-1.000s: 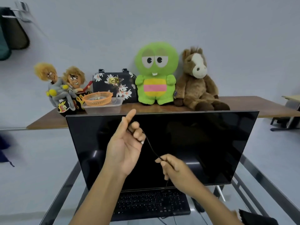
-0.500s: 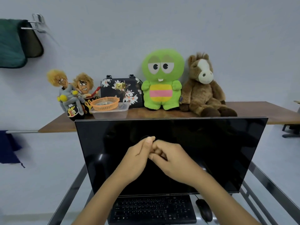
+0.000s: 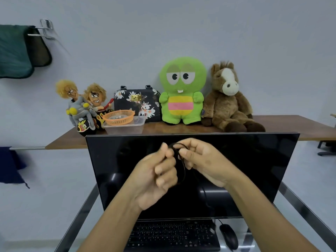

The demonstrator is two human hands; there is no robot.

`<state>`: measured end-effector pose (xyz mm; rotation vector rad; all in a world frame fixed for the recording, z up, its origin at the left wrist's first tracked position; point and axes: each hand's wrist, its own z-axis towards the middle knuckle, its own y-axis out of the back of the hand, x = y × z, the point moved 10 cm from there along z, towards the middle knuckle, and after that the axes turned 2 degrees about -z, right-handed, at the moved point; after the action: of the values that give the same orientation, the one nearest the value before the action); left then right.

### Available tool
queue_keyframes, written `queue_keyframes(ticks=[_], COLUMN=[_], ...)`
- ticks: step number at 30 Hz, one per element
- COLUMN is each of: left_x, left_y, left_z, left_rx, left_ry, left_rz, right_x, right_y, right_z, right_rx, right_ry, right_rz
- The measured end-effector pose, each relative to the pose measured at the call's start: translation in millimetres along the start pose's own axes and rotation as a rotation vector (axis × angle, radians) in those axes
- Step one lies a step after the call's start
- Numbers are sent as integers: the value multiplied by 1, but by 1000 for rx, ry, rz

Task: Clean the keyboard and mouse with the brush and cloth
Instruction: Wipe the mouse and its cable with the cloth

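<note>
Both hands are raised in front of a dark monitor point(image 3: 254, 160). My left hand point(image 3: 156, 177) is closed around a coil of thin black cable point(image 3: 182, 166). My right hand point(image 3: 205, 160) pinches the top loop of the same cable. A strand runs down from the coil toward the black mouse point(image 3: 229, 236) at the lower right. The black keyboard point(image 3: 172, 235) lies below the monitor on a glass desk, partly behind my forearms. No brush or cloth for the task is visible near my hands.
A wooden shelf point(image 3: 300, 124) behind the monitor carries two dolls point(image 3: 81, 104), an orange basket point(image 3: 119, 117) on a clear tub, a floral bag point(image 3: 136, 101), a green plush point(image 3: 181, 91) and a brown horse plush point(image 3: 229, 99). Dark towels point(image 3: 16, 51) hang at the upper left. Metal desk rails point(image 3: 305, 210) flank the keyboard.
My hands came together from apart, and the single cable strand is now wound into loops held between them. The view has tilted down, showing more of the keyboard and mouse.
</note>
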<state>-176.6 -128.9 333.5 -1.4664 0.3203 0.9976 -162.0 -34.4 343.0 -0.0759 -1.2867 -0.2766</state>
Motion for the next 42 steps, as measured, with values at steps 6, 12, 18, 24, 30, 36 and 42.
queue_keyframes(ticks=[6, 12, 18, 24, 30, 36, 42], left_x=[-62, -84, -23, 13, 14, 9, 16], left_y=[24, 27, 36, 33, 18, 24, 47], left_z=[14, -1, 14, 8, 3, 8, 12], left_rx=[-306, -572, -345, -121, 5, -116, -237], left_ry=[-468, -762, -306, 21, -14, -89, -147], left_rz=[-188, 802, 1351, 1014, 365, -6, -271], right_x=[-57, -42, 12, 33, 17, -21, -38], right_y=[-11, -42, -49, -14, -2, -9, -25], right_z=[-15, -25, -25, -14, -10, -13, -18], right_rx=[-50, 95, 195, 73, -18, -136, -192], right_ry=[-207, -154, 190, 147, 117, 34, -24], right_rz=[-75, -480, -912, -615, -324, -273, -296])
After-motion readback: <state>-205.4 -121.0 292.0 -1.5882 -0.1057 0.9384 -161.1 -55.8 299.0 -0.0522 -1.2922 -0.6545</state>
